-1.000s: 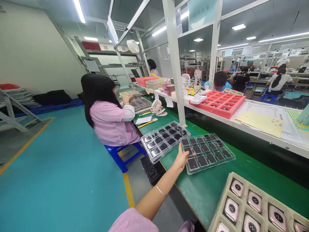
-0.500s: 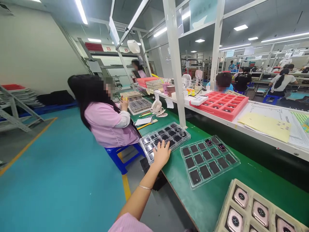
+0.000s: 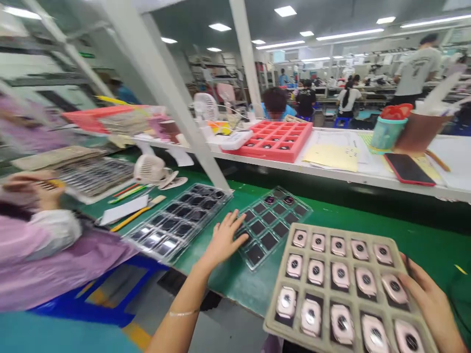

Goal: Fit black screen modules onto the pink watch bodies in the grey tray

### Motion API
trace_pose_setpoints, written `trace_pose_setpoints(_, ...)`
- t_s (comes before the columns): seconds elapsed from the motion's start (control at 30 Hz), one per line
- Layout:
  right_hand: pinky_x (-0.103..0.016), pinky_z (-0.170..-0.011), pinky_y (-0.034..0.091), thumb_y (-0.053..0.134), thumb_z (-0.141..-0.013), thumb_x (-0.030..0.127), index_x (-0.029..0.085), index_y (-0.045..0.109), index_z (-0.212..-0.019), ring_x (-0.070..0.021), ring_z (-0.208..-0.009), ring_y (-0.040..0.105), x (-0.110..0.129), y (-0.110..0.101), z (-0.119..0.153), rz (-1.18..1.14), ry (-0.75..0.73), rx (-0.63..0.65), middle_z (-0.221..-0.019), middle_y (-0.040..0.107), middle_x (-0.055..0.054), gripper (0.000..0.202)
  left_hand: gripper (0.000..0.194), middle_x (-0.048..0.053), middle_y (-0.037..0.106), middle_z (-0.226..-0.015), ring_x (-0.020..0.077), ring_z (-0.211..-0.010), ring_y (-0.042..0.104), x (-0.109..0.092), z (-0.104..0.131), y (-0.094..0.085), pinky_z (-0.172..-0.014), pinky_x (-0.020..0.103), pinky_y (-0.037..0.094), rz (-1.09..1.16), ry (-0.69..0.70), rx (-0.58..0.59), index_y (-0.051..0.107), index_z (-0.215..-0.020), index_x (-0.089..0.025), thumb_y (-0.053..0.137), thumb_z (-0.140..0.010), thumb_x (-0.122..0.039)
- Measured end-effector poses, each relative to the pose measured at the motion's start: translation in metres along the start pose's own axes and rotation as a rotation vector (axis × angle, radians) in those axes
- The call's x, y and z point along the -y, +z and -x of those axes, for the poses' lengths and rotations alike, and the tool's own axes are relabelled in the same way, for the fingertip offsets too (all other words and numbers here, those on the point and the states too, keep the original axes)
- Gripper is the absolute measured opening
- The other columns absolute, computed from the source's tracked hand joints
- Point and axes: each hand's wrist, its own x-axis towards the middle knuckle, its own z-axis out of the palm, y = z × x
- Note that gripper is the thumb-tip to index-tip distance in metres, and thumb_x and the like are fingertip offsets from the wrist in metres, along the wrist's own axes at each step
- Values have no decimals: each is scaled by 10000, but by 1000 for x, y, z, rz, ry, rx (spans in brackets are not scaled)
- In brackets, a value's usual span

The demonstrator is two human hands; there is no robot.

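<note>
The left hand (image 3: 223, 239) lies flat with fingers spread on the near edge of the clear tray (image 3: 274, 225) on the green bench (image 3: 331, 211). The right hand (image 3: 429, 299) grips the right side of the grey tray (image 3: 346, 289) of watch cases

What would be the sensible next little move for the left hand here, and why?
Probably drawing the clear tray closer. The left hand rests spread on its near corner, most pockets look empty, and the right hand grips the beige tray full of watch cases.

No legible text or labels anywhere.
</note>
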Motion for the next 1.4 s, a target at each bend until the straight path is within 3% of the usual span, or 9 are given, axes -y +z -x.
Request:
trace_pose_setpoints(0.1,-270,-674,531,660,-783,533,93,426,-1381,-238,-921,610,11,28,-6,-257,140,15,-1190,570,-153,778,661,30,32,-1565,283,-1443,41,-45,6,13,-1111,556,188,68,193,238,241,-1514,-285,412,-925,-532)
trace_pose_setpoints(0.23,-270,-611,464,592,-851,473,90,394,-1393,-175,-702,547,22,44,-13,-199,28,48,-919,598,-96,692,593,-26,-32,-1560,294,-1442,2,-57,10,28,-1052,592,265,-129,21,232,283,-1501,-297,345,-944,-494)
trace_pose_setpoints(0.37,-254,-582,368,542,-916,391,138,495,-1271,-129,-600,408,27,22,-19,66,-201,19,-734,478,-15,438,633,7,25,-1561,317,-1437,48,-45,24,33,-1013,638,279,-95,-95,160,362,-1472,-239,300,-908,-520)
trace_pose_setpoints(0.5,-247,-630,376,471,-966,316,142,556,-897,-126,-697,478,48,-6,-37,207,-410,83,-802,528,-34,206,628,54,202,-1535,261,-1430,156,-58,46,20,-1139,558,152,419,69,46,405,-1431,-195,334,-911,-539)
trace_pose_setpoints(0.63,-226,-630,393,461,-945,248,163,576,-898,-106,-709,495,71,-14,-60,339,-576,249,-835,550,-9,150,622,-1,206,-1538,226,-1404,250,-91,55,6,-1133,367,306,1077,179,272,255,-1497,-319,421,-939,-538)
trace_pose_setpoints(0.97,-246,-629,433,506,-903,389,185,622,-1016,-139,-720,542,68,-14,-85,370,-404,311,-859,597,-19,260,537,-83,55,-1560,180,-1449,49,-112,61,1,-1191,312,116,1059,241,330,302,-1470,-402,469,-962,-445)
trace_pose_setpoints(1.2,-199,-541,433,485,-969,357,259,595,-1079,-90,-627,560,82,-29,-18,532,-573,398,-858,627,44,184,610,-29,43,-1565,233,-1438,128,-121,62,-10,-1147,333,291,1162,265,403,199,-1511,-367,454,-965,-465)
trace_pose_setpoints(1.27,-185,-693,504,547,-926,329,282,519,-1202,-100,-813,621,87,-33,16,599,-769,508,-1042,626,50,282,610,-26,72,-1563,210,-1443,107,-124,46,-14,-1175,325,223,1012,285,332,208,-1513,-340,452,-967,-460)
trace_pose_setpoints(1.4,-239,-602,516,646,-771,254,195,424,-1298,-145,-756,633,85,-29,60,726,-974,555,-974,636,1,575,640,22,82,-1562,195,-1446,84,-137,-1,-16,-1194,332,121,745,399,227,241,-1515,-193,413,-966,-472)
